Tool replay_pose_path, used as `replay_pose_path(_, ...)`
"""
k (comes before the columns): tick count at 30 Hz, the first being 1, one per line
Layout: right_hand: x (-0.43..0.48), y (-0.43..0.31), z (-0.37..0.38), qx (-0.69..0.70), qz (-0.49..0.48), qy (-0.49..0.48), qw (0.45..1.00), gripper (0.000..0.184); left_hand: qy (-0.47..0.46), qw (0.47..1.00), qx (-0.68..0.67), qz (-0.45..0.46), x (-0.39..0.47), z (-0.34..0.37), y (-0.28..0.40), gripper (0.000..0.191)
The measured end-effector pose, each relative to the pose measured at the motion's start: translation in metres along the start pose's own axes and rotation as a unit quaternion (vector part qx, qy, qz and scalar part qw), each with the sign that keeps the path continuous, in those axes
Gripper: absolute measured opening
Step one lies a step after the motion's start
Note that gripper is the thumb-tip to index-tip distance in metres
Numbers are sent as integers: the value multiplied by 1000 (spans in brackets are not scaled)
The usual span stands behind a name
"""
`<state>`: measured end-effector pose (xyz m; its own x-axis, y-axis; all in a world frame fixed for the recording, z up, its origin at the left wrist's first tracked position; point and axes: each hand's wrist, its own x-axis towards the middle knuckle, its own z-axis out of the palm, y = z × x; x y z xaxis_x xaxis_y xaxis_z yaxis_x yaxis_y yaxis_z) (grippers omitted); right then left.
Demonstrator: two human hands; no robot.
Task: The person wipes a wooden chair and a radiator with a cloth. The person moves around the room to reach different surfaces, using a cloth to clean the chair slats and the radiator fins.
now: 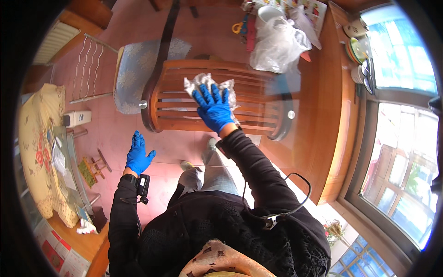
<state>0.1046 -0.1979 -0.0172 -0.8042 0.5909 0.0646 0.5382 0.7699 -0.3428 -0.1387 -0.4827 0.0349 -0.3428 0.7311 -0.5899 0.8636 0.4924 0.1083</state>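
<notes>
My right hand (216, 109), in a blue glove, lies flat with its fingers spread over a crumpled, pale patterned cloth (193, 83). The cloth is pressed against a clear glass tabletop (214, 149). Beneath the glass, a slatted wooden shelf (173, 114) shows through between dark curved legs. My left hand (139, 154), gloved in blue too, is held off to the left of the table's near part. It holds nothing; its fingers are straight and the thumb stands apart.
A white plastic bag (277, 48) and yellow-handled scissors (238, 27) lie at the far right. A wooden windowsill (328, 138) runs along the right, with pots (356, 28) by the window. Left are a small stool (93, 169), a white bin (78, 118) and a cloth-draped piece of furniture (38, 138).
</notes>
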Motion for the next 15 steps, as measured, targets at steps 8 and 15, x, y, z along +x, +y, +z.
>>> replay_pose_path(8,-107,133,-47,-103,250,39,962,68,-20,1000,19,-4,4,-2,0,97)
replay_pose_path(15,-98,235,-80,-89,377,23,922,63,-45,998,39,6,5,-7,4,100)
